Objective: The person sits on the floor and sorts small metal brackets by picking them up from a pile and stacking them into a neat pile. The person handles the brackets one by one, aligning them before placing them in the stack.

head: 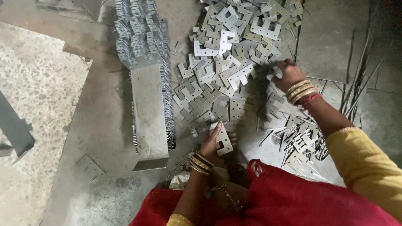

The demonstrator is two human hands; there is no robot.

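Floor: a grey concrete floor (100,125) carries everything; a paler speckled stone patch (37,83) lies well to the left of the left hand.

Loose heap: a wide scatter of flat grey stamped-steel plates with square notches and small holes (217,67) spreads above the left hand and reaches left of the right hand, the pieces overlapping at all angles.

Steel block: a long grey box-shaped steel block (148,113) lies just left of the left hand, pointing away from the person.

Stacked rows: tightly packed rows of the same grey notched plates standing on edge (140,33) sit beyond the block's far end, and a thin row on edge (167,104) runs along the block's side nearest the left hand.

Scrap: a tangle of thin grey metal strips and offcuts (297,142) lies below the right hand, beside the forearm.

Left hand: the left hand (211,144), gold and dark bangles at the wrist, is closed on a single flat grey notched steel plate (223,140), thumb on its face, holding it tilted just above the floor at the near edge of the heap.

Right hand: the right hand (289,75), gold bangles and a red thread at the wrist, reaches into the right edge of the heap with fingers curled down among the plates; whether it has a plate in its grasp cannot be told.

Lone plate: one grey plate (89,166) lies alone, well left of the left hand.
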